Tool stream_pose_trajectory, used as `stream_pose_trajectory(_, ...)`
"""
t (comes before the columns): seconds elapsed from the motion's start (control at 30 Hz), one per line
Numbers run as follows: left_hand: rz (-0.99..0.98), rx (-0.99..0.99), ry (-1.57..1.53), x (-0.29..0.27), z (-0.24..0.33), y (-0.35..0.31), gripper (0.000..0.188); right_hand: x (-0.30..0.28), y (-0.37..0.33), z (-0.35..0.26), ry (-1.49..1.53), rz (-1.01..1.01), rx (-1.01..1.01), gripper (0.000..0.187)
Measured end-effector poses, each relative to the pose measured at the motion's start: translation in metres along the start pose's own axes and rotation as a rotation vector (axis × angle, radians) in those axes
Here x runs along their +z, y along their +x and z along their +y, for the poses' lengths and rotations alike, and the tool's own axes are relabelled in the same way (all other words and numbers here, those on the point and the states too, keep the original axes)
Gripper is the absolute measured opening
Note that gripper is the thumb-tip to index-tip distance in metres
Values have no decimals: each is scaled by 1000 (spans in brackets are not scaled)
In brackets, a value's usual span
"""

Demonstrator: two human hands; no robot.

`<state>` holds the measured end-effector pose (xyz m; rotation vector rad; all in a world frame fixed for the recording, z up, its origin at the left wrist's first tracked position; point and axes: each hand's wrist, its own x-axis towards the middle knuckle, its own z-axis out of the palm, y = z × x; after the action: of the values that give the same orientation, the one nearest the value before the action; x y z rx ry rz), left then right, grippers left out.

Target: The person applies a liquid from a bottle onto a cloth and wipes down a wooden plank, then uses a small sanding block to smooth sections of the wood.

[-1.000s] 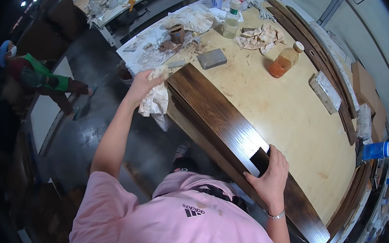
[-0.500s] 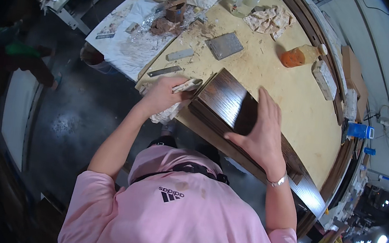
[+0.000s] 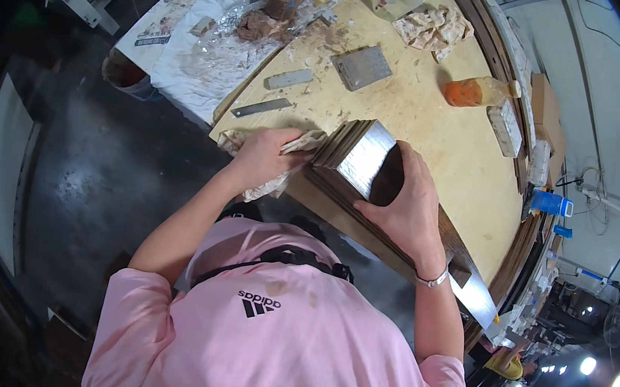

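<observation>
Well, the left hand (image 3: 263, 158) clutches a stained cloth (image 3: 274, 185) by those stacked boards (image 3: 366, 158); the right hand (image 3: 415, 211) straddles them, spread wide, though whether gripping I can't tell.

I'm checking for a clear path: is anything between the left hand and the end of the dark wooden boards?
Yes: the crumpled cloth gripped in the left hand, bunched between that hand and the left end of the dark wooden boards. Nothing else visible stands there.
</observation>
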<state>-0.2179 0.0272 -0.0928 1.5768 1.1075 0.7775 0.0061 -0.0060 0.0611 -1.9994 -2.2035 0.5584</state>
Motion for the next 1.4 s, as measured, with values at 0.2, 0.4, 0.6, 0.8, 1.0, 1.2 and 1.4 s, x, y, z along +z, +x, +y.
stream_pose_trajectory(0.2,62,-164,-367,-21,27,3,23,9,0,9,29,34,-28,90)
stream_pose_trajectory(0.4,58,560,-31,-11,86,15,20,16,-3,21,57,126,-86,89)
stream_pose_trajectory(0.6,29,193,149,-24,76,92,25,18,-4,22,39,151,-133,89)
stream_pose_trajectory(0.8,-183,90,-197,-10,71,94,22,17,-5,23,35,182,-139,89)
stream_pose_trajectory(1.0,-248,-76,-371,-7,70,104,24,18,-4,24,44,191,-148,90)
stream_pose_trajectory(1.2,-133,-189,-581,-5,61,92,27,15,-4,19,69,170,-134,90)
stream_pose_trajectory(1.4,177,-69,-710,-8,87,62,34,13,-5,22,96,150,-135,95)
